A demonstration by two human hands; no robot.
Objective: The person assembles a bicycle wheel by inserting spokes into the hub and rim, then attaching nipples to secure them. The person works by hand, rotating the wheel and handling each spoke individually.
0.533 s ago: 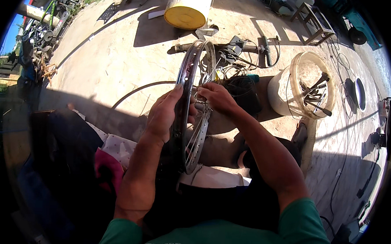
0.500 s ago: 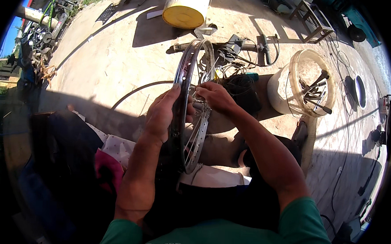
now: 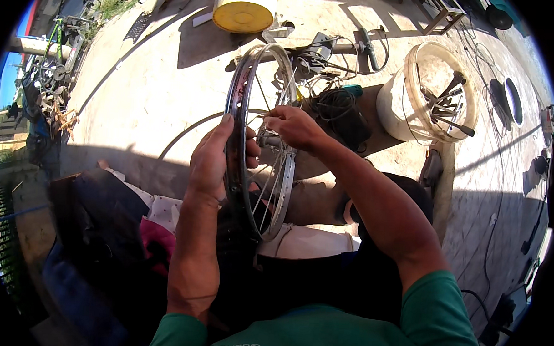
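A bicycle wheel rim (image 3: 239, 89) with thin metal spokes stands upright in front of me, seen nearly edge-on. My left hand (image 3: 212, 160) grips the rim's left side, fingers wrapped around it. My right hand (image 3: 295, 125) reaches into the wheel from the right and pinches a spoke (image 3: 269, 113) near the hub. Both forearms come up from the lower edge, in green sleeves.
A white bucket (image 3: 396, 107) holding tools stands to the right. A yellow-lidded container (image 3: 242, 16) stands at the top. Handlebars with cables (image 3: 352, 46) lie behind the wheel. Clothes (image 3: 117, 227) are piled at the left. Parked bicycles (image 3: 57, 61) stand far left.
The wheel and both hands sit slightly lower and nearer; my right hand has shifted a little along the spokes. My left hand keeps its grip on the rim.
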